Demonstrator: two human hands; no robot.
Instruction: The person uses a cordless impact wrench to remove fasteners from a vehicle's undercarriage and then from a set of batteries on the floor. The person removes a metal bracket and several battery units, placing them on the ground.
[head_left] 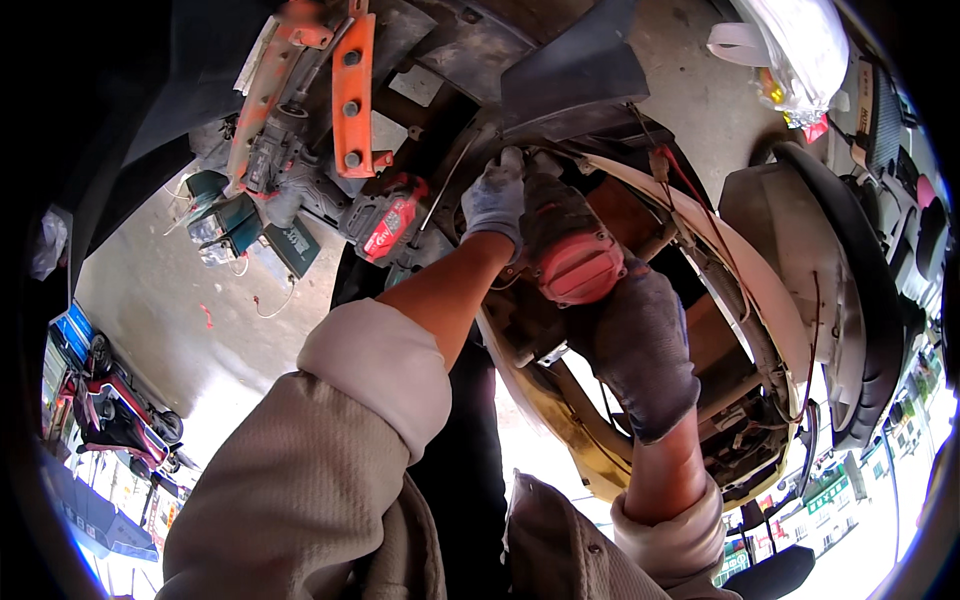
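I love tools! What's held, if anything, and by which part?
The dark-gloved right hand holds a red-ended power tool, seemingly by its hidden handle. The pale-gloved left hand: can't tell.

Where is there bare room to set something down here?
Mainly the floor at left, between the dark green boxes and the red vehicle; a small red scrap lies there. Another patch, upper right, sits between the dark panel and the plastic bag. It's crowded around the left hand and right hand: power tool, curved frame, orange bracket.
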